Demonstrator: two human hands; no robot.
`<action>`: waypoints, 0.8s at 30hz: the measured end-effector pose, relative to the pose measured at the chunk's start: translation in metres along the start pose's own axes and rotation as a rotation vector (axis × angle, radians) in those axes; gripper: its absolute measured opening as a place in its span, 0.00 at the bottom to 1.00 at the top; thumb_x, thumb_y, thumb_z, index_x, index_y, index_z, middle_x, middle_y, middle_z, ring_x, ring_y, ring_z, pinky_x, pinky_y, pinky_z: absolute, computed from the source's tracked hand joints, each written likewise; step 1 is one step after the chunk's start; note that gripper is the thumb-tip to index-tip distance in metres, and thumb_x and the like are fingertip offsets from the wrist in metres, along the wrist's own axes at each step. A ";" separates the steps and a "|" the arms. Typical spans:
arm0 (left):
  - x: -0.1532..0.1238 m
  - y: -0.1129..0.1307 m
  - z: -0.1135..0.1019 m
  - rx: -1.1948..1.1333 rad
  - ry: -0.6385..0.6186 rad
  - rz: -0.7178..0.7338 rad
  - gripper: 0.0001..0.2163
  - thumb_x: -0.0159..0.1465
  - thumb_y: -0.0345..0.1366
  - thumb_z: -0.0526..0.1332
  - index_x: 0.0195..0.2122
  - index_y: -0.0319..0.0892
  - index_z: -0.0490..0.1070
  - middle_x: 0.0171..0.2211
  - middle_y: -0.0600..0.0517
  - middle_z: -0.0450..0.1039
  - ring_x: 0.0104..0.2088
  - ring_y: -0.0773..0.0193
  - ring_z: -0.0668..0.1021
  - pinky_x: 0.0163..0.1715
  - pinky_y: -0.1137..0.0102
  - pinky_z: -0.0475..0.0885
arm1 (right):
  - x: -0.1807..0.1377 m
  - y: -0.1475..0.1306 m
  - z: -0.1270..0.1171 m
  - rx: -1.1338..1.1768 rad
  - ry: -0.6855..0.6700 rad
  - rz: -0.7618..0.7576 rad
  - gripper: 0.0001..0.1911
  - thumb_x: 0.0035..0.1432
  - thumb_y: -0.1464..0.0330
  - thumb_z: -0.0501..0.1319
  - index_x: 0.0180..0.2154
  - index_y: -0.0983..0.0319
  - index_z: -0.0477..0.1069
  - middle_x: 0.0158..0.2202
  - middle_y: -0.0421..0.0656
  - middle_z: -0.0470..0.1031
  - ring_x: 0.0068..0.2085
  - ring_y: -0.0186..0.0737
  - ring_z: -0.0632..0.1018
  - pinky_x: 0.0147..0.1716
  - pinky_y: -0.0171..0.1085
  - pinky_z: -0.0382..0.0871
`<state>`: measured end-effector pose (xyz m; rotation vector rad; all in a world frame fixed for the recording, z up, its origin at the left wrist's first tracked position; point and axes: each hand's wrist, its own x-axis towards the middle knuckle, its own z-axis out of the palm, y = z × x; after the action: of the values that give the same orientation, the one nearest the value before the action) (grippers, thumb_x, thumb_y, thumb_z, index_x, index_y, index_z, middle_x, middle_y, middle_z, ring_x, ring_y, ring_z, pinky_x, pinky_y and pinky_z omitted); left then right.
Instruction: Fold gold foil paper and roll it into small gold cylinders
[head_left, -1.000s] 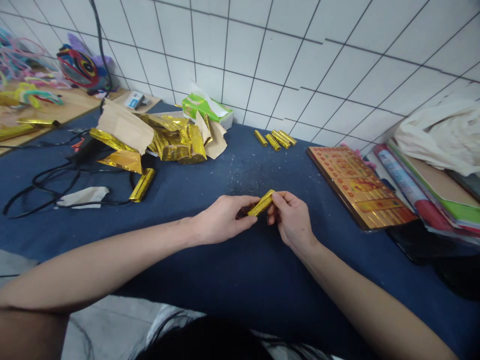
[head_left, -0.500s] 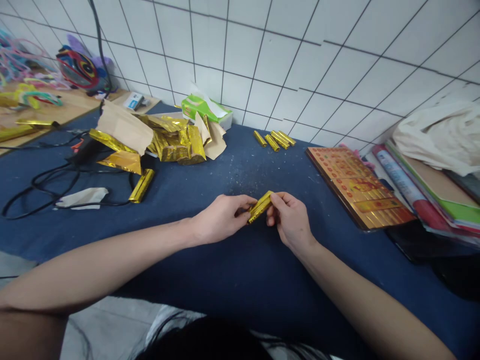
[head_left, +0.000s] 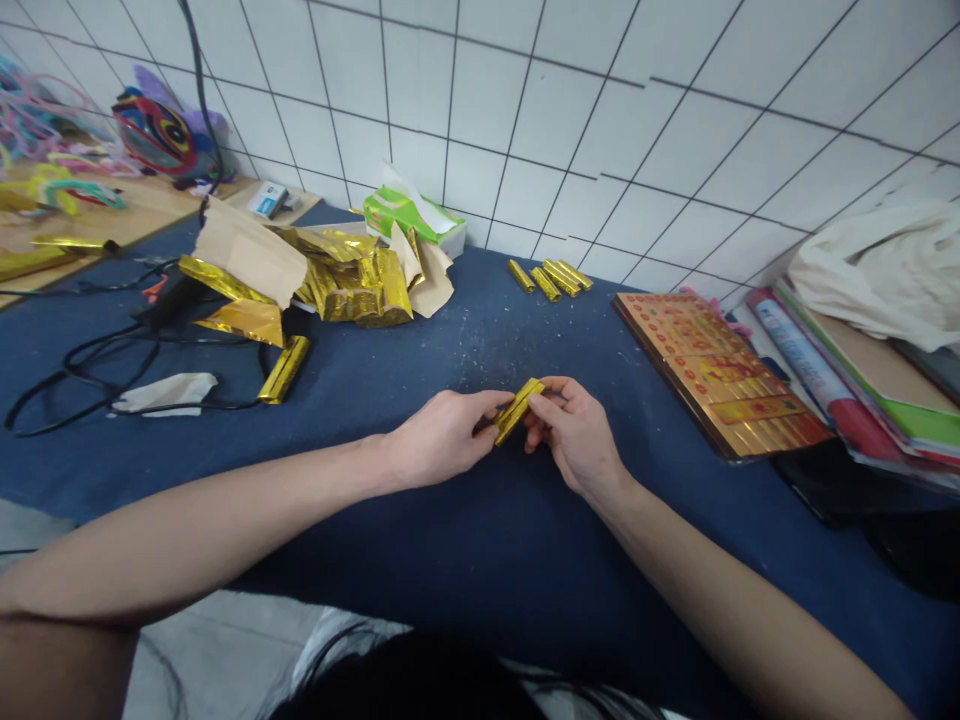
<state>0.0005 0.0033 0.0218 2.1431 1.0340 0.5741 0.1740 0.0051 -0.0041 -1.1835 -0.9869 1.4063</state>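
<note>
Between my two hands a small roll of gold foil paper (head_left: 517, 411) is held at a slant above the blue tabletop. My left hand (head_left: 444, 435) pinches its lower left side between thumb and fingers. The fingers of my right hand (head_left: 576, 430) are closed on its upper right end, the thumb lying on top. Beyond my hands, several finished-looking gold rolls (head_left: 556, 279) lie side by side near the wall. To the left, another gold roll (head_left: 284, 370) rests by a black cable.
Crumpled gold paper (head_left: 352, 285) is heaped at the back left, before a green tissue box (head_left: 412, 215). A black cable (head_left: 75, 360) loops at left near a white scrap (head_left: 169, 394). At right are a stack of gold-red printed sheets (head_left: 712, 370), books (head_left: 885, 380) and a white bag (head_left: 885, 265).
My right thumb and fingers have slid a little down and left along the gold roll. The left hand stays almost in place.
</note>
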 end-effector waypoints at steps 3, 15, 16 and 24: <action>0.000 0.001 -0.001 0.054 -0.004 0.000 0.17 0.58 0.30 0.51 0.49 0.44 0.66 0.31 0.55 0.75 0.29 0.67 0.76 0.29 0.75 0.66 | 0.001 0.002 0.000 -0.003 0.026 -0.030 0.14 0.44 0.65 0.64 0.32 0.61 0.61 0.16 0.32 0.69 0.12 0.29 0.67 0.10 0.29 0.62; 0.002 0.003 -0.003 -0.025 -0.044 -0.080 0.09 0.58 0.35 0.55 0.39 0.43 0.70 0.29 0.56 0.75 0.29 0.68 0.75 0.28 0.75 0.65 | 0.000 0.004 -0.001 -0.043 -0.001 -0.089 0.11 0.45 0.67 0.65 0.26 0.63 0.64 0.18 0.34 0.70 0.17 0.28 0.70 0.15 0.29 0.64; 0.003 0.003 -0.003 -0.042 -0.051 -0.082 0.09 0.58 0.36 0.55 0.38 0.43 0.70 0.29 0.56 0.75 0.29 0.68 0.75 0.28 0.75 0.65 | 0.000 0.004 0.000 -0.033 -0.015 -0.083 0.11 0.45 0.67 0.65 0.26 0.62 0.63 0.18 0.34 0.70 0.17 0.28 0.70 0.15 0.29 0.65; 0.004 0.001 -0.003 -0.066 -0.069 -0.115 0.09 0.59 0.34 0.54 0.38 0.41 0.70 0.29 0.55 0.75 0.29 0.68 0.75 0.28 0.75 0.65 | -0.004 0.002 0.002 -0.005 -0.044 -0.110 0.16 0.46 0.67 0.64 0.38 0.61 0.65 0.23 0.32 0.69 0.17 0.27 0.71 0.15 0.29 0.67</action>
<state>0.0015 0.0067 0.0247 2.0176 1.0775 0.4698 0.1721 0.0011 -0.0051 -1.0900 -1.0710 1.3483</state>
